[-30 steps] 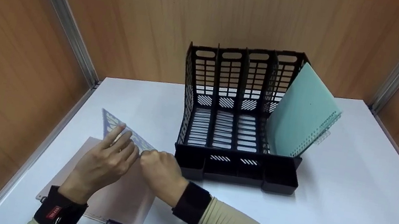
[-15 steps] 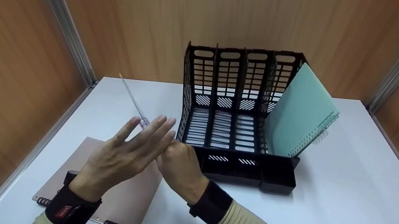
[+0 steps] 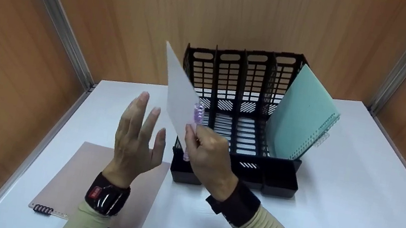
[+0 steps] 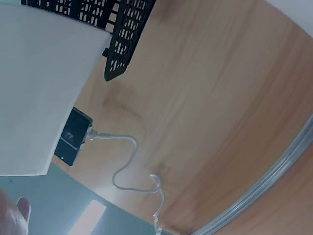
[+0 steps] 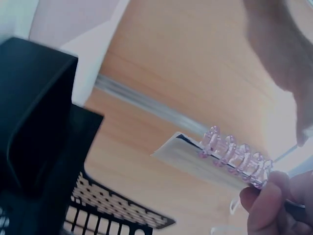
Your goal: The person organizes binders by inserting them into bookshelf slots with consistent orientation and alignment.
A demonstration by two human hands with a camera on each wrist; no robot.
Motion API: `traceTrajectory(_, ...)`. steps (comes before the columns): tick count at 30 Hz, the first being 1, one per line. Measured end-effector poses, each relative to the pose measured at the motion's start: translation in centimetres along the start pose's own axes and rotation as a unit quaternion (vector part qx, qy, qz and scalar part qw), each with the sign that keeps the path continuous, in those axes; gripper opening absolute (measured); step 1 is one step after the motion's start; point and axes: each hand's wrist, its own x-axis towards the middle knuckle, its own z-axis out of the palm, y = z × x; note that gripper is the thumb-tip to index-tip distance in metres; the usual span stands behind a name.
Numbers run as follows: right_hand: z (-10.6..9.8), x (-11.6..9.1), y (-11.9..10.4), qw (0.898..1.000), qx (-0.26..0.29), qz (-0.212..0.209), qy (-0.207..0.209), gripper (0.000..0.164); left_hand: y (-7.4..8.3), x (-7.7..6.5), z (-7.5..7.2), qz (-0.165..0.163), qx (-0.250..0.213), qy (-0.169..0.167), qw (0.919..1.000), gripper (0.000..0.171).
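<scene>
In the head view my right hand grips a white-covered ring notebook by its bound edge. It stands on edge in the air, tilted, before the left end of a black desk file organizer. Clear pinkish-purple rings show beside the pinching fingertips in the right wrist view. My left hand is raised to the left of the notebook, fingers extended and spread, holding nothing. Below it a pinkish ring notebook with black rings lies on the white table, partly hidden by the left forearm.
A teal spiral notebook leans in the organizer's rightmost slot, jutting out past the front. Wood panels stand behind and at both sides of the table. A phone with a white cable appears against the wood panel in the left wrist view.
My right hand has lifted the white ring notebook from above the pinkish one, turned it on edge and carried it right toward the organizer. My left hand has come apart from it, fingers spread.
</scene>
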Motion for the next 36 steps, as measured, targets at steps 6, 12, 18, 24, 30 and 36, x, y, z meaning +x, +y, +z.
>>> traceTrajectory(6,-1.8,0.1,1.3,0.999,-0.021,0.013,0.037,0.043,-0.4,-1.1,2.2,-0.155,-0.025,-0.030,0.9872,0.057)
traceTrajectory(12,-3.1,0.6,2.6,0.997,-0.046,0.026,0.053,0.044,-0.4,-2.7,3.9,-0.312,-0.025,-0.160,0.9362,0.056)
traceTrajectory(18,-4.5,0.8,4.0,0.994,-0.073,0.033,0.072,0.048,-0.2,-4.7,5.3,-0.433,-0.017,-0.291,0.8531,0.063)
traceTrajectory(24,-5.6,1.0,5.2,0.990,-0.085,0.050,0.096,0.049,-0.1,-5.6,6.2,-0.468,-0.014,-0.364,0.8052,0.058)
traceTrajectory(30,-6.4,1.4,6.1,0.989,-0.094,0.058,0.101,0.042,0.0,-5.8,6.5,-0.477,-0.028,-0.374,0.7953,0.040)
traceTrajectory(36,-7.0,1.3,7.0,0.987,-0.107,0.067,0.104,0.045,0.0,-5.9,6.6,-0.479,-0.024,-0.378,0.7922,0.037)
